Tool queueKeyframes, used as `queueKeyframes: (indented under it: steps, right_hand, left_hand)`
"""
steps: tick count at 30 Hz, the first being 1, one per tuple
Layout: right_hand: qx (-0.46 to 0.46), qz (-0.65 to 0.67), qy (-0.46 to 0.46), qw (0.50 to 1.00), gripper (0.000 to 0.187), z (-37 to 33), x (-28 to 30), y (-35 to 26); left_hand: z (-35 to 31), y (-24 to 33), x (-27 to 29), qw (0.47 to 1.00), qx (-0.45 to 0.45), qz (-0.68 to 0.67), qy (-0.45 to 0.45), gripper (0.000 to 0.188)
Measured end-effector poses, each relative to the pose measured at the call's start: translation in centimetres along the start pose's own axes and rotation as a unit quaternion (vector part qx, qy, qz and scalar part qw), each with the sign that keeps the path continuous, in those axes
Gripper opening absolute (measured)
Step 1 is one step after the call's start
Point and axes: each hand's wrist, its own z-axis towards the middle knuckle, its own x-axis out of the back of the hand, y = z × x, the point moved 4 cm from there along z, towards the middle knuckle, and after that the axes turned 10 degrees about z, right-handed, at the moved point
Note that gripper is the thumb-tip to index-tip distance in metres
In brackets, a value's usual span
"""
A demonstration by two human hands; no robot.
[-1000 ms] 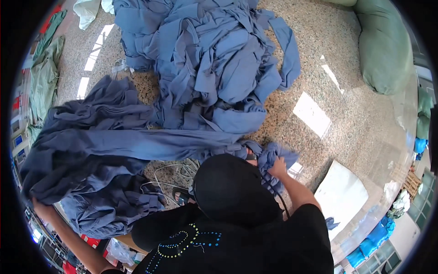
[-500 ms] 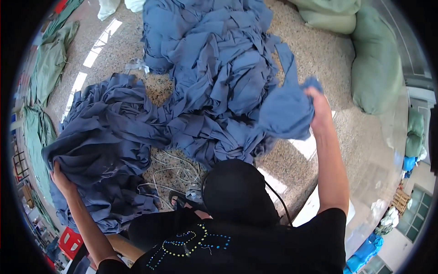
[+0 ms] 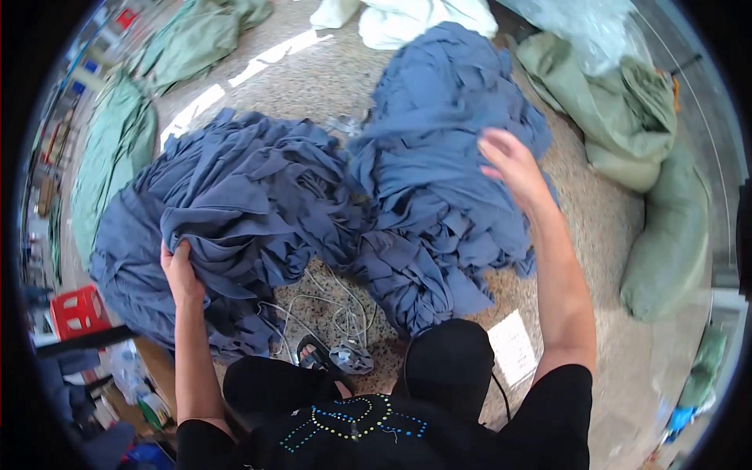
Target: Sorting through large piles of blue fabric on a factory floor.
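Note:
Two heaps of blue-grey cloth lie on the speckled floor in front of me. My left hand (image 3: 180, 270) grips a fold at the near edge of the left heap (image 3: 235, 196). The right heap (image 3: 439, 164) spreads ahead and to the right. Above it hovers my right hand (image 3: 509, 160), fingers apart and nothing in it. A tangle of pale cord (image 3: 329, 309) lies on the floor between the heaps, near my sandalled foot (image 3: 317, 356).
Green stuffed sacks (image 3: 634, 117) line the right side, with another (image 3: 674, 235) lower down. Green cloth (image 3: 110, 157) lies at the left, pale cloth (image 3: 399, 16) at the top. A red plastic stool (image 3: 74, 309) stands lower left. A white paper sheet (image 3: 513, 345) lies near my right knee.
My right hand has let go of the blue cloth it was lifting, and that piece now rests on the right heap. My left hand has shifted inward along the left heap.

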Motion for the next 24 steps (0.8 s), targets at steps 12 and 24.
queueKeyframes:
  steps: [12, 24]
  right_hand:
    - [0.343, -0.510, -0.009, 0.789, 0.041, 0.1, -6.4, 9.5]
    - [-0.166, 0.261, -0.020, 0.951, 0.035, -2.1, 4.2, 1.5]
  left_hand:
    - [-7.0, 1.9, -5.1, 0.996, 0.033, -0.041, 0.073, 0.028]
    - [-5.3, -0.6, -7.6, 1.000, 0.007, 0.005, 0.008, 0.023]
